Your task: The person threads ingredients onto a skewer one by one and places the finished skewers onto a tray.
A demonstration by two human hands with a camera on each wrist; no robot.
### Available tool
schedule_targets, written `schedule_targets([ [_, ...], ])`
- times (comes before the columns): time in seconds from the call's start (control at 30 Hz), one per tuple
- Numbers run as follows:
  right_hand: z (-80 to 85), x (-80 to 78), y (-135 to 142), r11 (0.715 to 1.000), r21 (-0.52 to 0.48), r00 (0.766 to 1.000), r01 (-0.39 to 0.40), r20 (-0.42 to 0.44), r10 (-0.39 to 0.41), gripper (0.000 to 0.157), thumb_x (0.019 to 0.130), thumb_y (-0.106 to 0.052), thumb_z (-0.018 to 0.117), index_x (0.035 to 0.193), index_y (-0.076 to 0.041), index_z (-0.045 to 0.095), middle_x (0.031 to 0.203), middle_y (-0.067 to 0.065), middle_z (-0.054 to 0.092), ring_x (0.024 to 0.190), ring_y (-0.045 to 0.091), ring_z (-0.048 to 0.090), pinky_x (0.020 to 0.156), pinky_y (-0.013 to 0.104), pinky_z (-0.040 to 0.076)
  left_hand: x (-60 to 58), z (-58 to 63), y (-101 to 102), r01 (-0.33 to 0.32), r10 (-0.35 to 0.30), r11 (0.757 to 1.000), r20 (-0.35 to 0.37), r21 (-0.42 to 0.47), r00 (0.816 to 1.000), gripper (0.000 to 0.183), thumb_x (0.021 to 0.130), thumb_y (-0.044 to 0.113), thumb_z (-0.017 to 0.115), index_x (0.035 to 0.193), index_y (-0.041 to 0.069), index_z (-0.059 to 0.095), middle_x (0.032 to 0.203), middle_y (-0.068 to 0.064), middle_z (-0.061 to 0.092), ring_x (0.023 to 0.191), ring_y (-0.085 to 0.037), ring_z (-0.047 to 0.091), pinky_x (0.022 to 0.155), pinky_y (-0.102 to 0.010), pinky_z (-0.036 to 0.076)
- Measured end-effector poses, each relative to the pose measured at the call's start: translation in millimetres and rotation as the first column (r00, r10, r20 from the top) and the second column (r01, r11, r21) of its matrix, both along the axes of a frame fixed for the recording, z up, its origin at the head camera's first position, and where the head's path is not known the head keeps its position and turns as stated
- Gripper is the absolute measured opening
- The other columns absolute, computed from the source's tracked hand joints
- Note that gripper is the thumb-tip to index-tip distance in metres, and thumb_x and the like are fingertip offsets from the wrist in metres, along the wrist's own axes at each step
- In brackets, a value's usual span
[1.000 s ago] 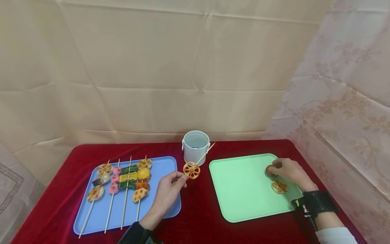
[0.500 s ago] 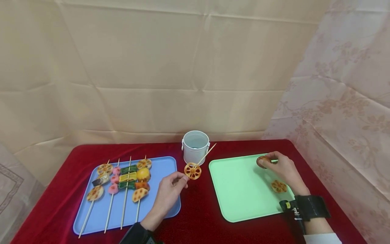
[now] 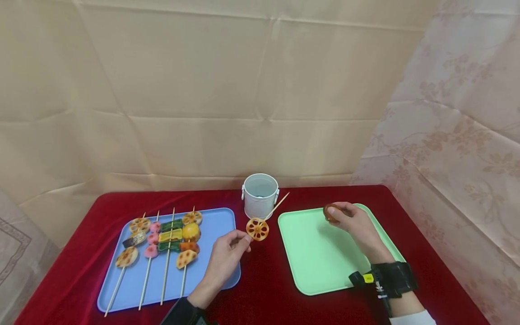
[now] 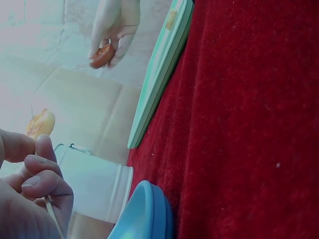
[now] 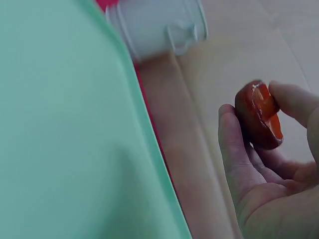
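My left hand (image 3: 228, 253) pinches a bamboo skewer (image 3: 277, 206) just below a lotus root slice (image 3: 257, 229) threaded on it. The skewer's bare point sticks out up and to the right. In the left wrist view the fingers (image 4: 45, 172) curl round the stick. My right hand (image 3: 361, 228) is raised over the green tray (image 3: 310, 266). Between its thumb and fingers it holds a reddish-brown, mushroom-cap-like piece (image 5: 256, 114) with a glossy orange underside. On that tray lies a small yellowish slice (image 4: 171, 20), hidden behind the right hand in the head view.
Left of my left hand, a blue tray (image 3: 219, 221) bears several loaded skewers, among them pink balls (image 3: 153, 239) and green and yellow pieces (image 3: 170, 235). A white bucket (image 3: 260, 201) stands at the back between the trays, on red cloth (image 3: 264, 280).
My right hand has lifted the reddish-brown piece off the green tray's right side and carried it left towards the other hand. The left hand with the skewer has barely shifted.
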State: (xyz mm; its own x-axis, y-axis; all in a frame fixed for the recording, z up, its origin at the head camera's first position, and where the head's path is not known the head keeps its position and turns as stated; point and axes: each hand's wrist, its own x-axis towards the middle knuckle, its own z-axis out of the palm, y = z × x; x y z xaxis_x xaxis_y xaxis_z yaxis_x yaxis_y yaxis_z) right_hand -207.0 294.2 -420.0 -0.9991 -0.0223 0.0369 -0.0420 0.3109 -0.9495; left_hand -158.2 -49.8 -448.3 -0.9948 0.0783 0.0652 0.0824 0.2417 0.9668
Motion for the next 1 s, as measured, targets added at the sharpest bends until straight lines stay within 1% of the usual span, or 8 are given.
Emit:
schedule_targets([
  [0.07,0.1,0.6,-8.8,0.995,-0.103,0.999,-0.014,0.028,0.017,0.055,0.09,-0.032,0.065,0.126,0.006,0.048,0.114,0.016,0.06,0.097,0.022,0.066,0.083,0.029,0.052,0.0,-0.6,0.0,0.004,-0.004,1.0,0.002,-0.002,1.0,0.023,0.094,0.023,0.059,0.095,0.003,0.069,0.073,-0.001,0.063,0.077,-0.026,0.059,0.066,-0.03,0.044],
  [0.17,0.4,1.3,-21.7,0.967,-0.25,0.997,-0.036,0.059,0.053,0.054,0.092,-0.026,0.064,0.129,0.006,0.044,0.121,0.018,0.052,0.099,0.025,0.066,0.085,0.033,0.051,0.3,-1.6,-0.2,0.011,-0.011,1.0,0.005,-0.002,1.0,0.023,0.094,0.023,0.059,0.096,0.002,0.069,0.073,-0.002,0.063,0.076,-0.025,0.059,0.067,-0.03,0.044],
  [0.3,1.7,2.9,-36.3,0.935,-0.351,0.994,-0.044,0.078,0.076,0.048,0.093,-0.025,0.063,0.129,0.003,0.047,0.126,0.019,0.045,0.101,0.027,0.064,0.088,0.035,0.049,0.8,-2.8,-0.2,0.015,-0.015,1.0,0.006,0.004,1.0,0.022,0.094,0.023,0.06,0.095,0.004,0.069,0.072,-0.002,0.063,0.075,-0.022,0.059,0.066,-0.029,0.044],
  [0.5,0.9,3.3,-53.0,0.904,-0.426,0.992,-0.025,0.104,0.077,0.047,0.093,-0.026,0.062,0.127,0.004,0.048,0.123,0.016,0.047,0.108,0.032,0.06,0.09,0.038,0.048,3.1,-4.2,0.0,0.032,-0.032,0.999,0.003,0.024,0.999,0.023,0.094,0.024,0.061,0.095,0.002,0.069,0.073,-0.003,0.064,0.075,-0.021,0.059,0.066,-0.028,0.044],
  [0.63,3.7,3.5,-61.1,0.89,-0.455,0.991,-0.018,0.109,0.076,0.053,0.095,-0.027,0.06,0.132,0.007,0.045,0.121,0.014,0.049,0.108,0.029,0.06,0.091,0.038,0.047,4.0,-5.2,-0.2,0.054,-0.054,0.998,-0.004,0.009,0.999,0.023,0.093,0.025,0.062,0.093,0.003,0.068,0.071,-0.002,0.064,0.073,-0.02,0.059,0.065,-0.026,0.044],
  [0.87,9.0,2.9,-72.8,0.887,-0.462,0.992,-0.015,0.103,0.07,0.061,0.093,-0.025,0.063,0.139,0.009,0.04,0.123,0.015,0.051,0.108,0.027,0.061,0.09,0.034,0.048,2.6,-12.0,-1.3,0.102,-0.102,0.995,0.004,-0.014,0.995,0.022,0.094,0.023,0.06,0.094,0.003,0.069,0.071,-0.002,0.064,0.072,-0.019,0.058,0.064,-0.026,0.043],
  [0.93,8.9,2.5,-75.3,0.887,-0.461,0.993,-0.017,0.095,0.069,0.061,0.093,-0.025,0.063,0.138,0.008,0.04,0.123,0.016,0.052,0.105,0.025,0.062,0.09,0.034,0.048,3.4,-11.3,-0.7,0.112,-0.112,0.993,0.006,-0.023,0.994,0.022,0.094,0.021,0.059,0.094,0.002,0.069,0.071,-0.002,0.063,0.072,-0.019,0.058,0.065,-0.026,0.043],
  [1.0,8.3,2.2,-77.0,0.886,-0.463,0.994,-0.02,0.088,0.068,0.061,0.093,-0.025,0.063,0.138,0.007,0.04,0.122,0.016,0.053,0.104,0.023,0.063,0.09,0.033,0.048,6.1,-6.2,0.5,0.12,-0.12,0.992,0.003,-0.039,0.993,0.02,0.094,0.018,0.059,0.093,0.001,0.069,0.07,-0.002,0.063,0.071,-0.02,0.058,0.065,-0.026,0.042],
])
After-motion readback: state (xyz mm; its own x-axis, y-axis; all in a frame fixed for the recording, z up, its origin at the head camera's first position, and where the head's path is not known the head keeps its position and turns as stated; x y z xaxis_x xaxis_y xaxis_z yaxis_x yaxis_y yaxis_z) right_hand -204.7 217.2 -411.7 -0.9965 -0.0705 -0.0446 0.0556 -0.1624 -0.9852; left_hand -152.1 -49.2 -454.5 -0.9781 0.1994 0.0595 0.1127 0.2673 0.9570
